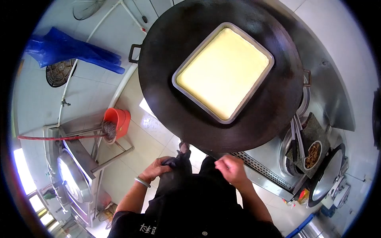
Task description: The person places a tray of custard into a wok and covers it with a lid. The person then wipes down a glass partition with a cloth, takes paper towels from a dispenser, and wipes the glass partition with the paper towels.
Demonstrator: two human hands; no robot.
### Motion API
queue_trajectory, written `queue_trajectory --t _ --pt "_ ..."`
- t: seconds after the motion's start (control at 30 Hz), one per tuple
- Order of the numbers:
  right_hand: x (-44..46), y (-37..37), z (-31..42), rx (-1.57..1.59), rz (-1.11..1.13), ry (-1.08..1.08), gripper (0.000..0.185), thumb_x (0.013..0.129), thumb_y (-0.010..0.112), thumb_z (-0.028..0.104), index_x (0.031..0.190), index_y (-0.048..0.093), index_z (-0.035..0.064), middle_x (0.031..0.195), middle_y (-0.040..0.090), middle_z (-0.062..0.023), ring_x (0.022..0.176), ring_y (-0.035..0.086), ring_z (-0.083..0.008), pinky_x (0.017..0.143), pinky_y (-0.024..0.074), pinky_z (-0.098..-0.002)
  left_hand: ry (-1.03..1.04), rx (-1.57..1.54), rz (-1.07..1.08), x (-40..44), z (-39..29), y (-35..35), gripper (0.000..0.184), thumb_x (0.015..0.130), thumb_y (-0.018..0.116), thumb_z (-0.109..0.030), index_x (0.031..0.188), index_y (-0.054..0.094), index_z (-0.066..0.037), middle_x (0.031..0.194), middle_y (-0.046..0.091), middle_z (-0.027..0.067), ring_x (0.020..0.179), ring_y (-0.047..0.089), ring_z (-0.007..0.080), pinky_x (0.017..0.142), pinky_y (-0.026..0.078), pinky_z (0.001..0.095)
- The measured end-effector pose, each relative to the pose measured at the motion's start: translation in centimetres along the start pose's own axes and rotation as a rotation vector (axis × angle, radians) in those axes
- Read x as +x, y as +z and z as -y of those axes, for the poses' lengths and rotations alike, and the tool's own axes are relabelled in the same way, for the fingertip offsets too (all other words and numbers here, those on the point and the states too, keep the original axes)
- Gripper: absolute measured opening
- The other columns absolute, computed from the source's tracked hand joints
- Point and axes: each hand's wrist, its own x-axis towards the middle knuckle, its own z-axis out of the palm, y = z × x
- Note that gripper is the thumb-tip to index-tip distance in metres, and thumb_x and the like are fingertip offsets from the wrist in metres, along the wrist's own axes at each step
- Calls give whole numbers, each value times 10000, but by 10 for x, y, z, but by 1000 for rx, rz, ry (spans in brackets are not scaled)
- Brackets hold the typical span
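Observation:
A metal tray (271, 59) filled with a smooth pale yellow layer rests in a large dark wok (166, 107). Below the wok, at the left of my body, my left hand (156, 169) is closed on a bunched dark cloth (180, 162); a bracelet circles that wrist. My right hand (231, 169) is near the wok's lower edge, its fingers curled in, slightly blurred, with nothing plainly visible in them. Neither hand touches the tray or the wok.
A red bucket (124, 122) with a mop stands on the tiled floor at the left, near a metal-legged table (83, 158). On the right counter are a bowl of brown food (312, 154), metal utensils and a round lid (323, 180). Blue plastic (75, 49) hangs at upper left.

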Motion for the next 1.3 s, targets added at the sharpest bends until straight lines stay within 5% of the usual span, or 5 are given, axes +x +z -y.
queue_trajectory --t 0.13,0.3,0.8,0.97,1.3 --pt "20 31 26 132 492 17 666 846 651 471 1283 481 -2 1180 585 -229 1080 600 -303 936 463 -402 65 36 131 -23 -59 8 511 744 656 -92 1225 527 25 1022 627 68 953 575 153 863 473 296" --pt "26 46 66 471 355 9 918 794 737 380 1432 226 -37 1354 426 -212 1249 435 -261 1058 327 -363 279 65 136 -59 -110 37 658 816 714 -203 1356 404 10 1224 549 126 1134 504 200 1009 387 327" --pt "-28 66 108 577 -127 2 307 699 714 107 961 565 48 941 563 -51 890 523 -156 820 397 -279 511 -652 212 -101 -99 1 274 889 593 -20 1161 567 -25 1065 620 47 1023 577 179 928 455 333" --pt "-32 88 141 1017 -330 -217 274 678 594 -96 895 534 59 959 485 -79 945 511 -208 849 421 -340 474 -570 389 -102 -88 -14 361 880 560 -53 1240 533 -48 1274 543 71 1154 524 187 971 425 333" --pt "-25 99 202 468 -188 -234 557 795 694 68 1296 456 16 1084 611 -144 991 585 -202 891 442 -323 553 -280 648 -90 -104 -17 979 789 749 -320 1494 120 -60 1462 338 133 1340 342 257 1108 281 386"
